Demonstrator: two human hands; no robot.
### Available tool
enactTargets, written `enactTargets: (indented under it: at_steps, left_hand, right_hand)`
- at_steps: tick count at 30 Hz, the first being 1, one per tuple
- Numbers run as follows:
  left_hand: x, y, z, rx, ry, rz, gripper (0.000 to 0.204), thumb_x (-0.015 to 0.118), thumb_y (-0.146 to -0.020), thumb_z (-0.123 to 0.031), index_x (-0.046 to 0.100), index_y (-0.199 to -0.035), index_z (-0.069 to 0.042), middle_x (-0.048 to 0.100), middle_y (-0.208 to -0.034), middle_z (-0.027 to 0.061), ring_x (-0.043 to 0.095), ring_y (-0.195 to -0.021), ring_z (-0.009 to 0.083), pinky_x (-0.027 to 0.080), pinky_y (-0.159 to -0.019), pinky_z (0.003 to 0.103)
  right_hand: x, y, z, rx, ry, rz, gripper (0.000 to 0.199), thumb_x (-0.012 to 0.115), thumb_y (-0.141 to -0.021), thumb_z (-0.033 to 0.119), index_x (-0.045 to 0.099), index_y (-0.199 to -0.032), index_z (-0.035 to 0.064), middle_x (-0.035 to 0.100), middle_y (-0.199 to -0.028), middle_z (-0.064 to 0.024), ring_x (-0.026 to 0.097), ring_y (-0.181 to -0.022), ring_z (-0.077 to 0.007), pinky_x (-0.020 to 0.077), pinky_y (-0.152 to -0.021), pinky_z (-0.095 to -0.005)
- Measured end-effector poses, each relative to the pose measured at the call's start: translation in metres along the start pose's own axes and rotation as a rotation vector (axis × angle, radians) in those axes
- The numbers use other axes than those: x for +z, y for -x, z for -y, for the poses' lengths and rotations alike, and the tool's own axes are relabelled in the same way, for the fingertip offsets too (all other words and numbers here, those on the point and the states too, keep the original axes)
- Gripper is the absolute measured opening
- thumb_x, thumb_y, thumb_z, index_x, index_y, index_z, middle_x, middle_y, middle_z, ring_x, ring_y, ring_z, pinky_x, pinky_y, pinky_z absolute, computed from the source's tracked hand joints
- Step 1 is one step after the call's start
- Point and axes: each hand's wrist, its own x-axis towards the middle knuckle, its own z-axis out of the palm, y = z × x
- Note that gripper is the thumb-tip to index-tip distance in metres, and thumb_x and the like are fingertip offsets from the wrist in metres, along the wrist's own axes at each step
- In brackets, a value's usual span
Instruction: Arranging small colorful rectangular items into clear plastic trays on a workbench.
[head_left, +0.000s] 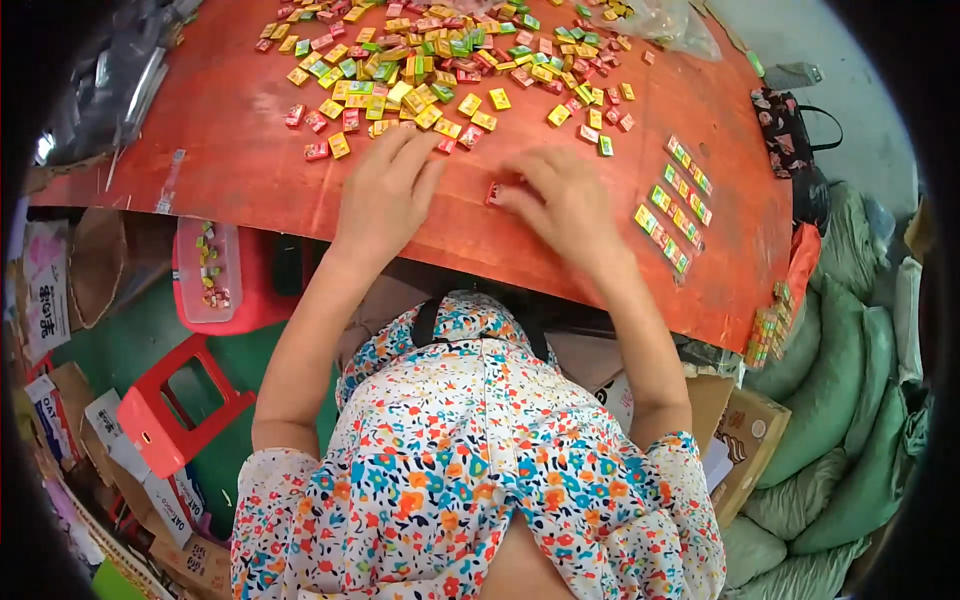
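Note:
A loose pile of little red, yellow and green boxes (pixel 420 75) is spread over the far side of the red tabletop (pixel 270 170). At the pile's near edge, my left hand (pixel 385 200) reaches forward with its fingers stretched out and slightly apart, next to a few yellow and red boxes. My right hand (pixel 565 205) is closer to the table's middle, its thumb and fingers curled on a small red box (pixel 493 193). To the right of it lie several slim packs of boxes set in rows (pixel 672 205).
Stacked box strips (pixel 768 325) are at the table's right corner, near green sacks (pixel 830 390). Below the left edge are a clear tub (pixel 208 270) with boxes and a red stool (pixel 180 400). A clear plastic bag (pixel 670 25) lies at the far right.

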Motion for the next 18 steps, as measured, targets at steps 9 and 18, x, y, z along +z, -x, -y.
enactTargets:
  at_steps: [9, 18]
  left_hand:
    - [0.035, -0.061, -0.003, 0.137, -0.282, 0.016, 0.018, 0.06, -0.084, -0.005, 0.065, -0.1, -0.002, 0.064, -0.098, 0.0139, 0.063, -0.09, 0.0317, 0.052, -0.08, 0.041]
    - [0.044, -0.109, 0.002, 0.097, -0.54, 0.446, 0.018, 0.056, -0.09, -0.017, 0.067, -0.098, -0.006, 0.066, -0.092, 0.0154, 0.065, -0.089, 0.0361, 0.053, -0.075, 0.048]
  right_hand:
    - [0.01, -0.064, -0.047, -0.099, -0.061, -0.091, 0.023, 0.065, -0.086, 0.014, 0.066, -0.108, 0.006, 0.065, -0.098, -0.0125, 0.063, -0.092, -0.0316, 0.0509, -0.079, -0.0418]
    - [0.007, -0.046, -0.047, 0.035, 0.013, -0.184, 0.025, 0.063, -0.086, 0.012, 0.065, -0.11, 0.0053, 0.065, -0.096, -0.0124, 0.063, -0.089, -0.0324, 0.0518, -0.074, -0.0422]
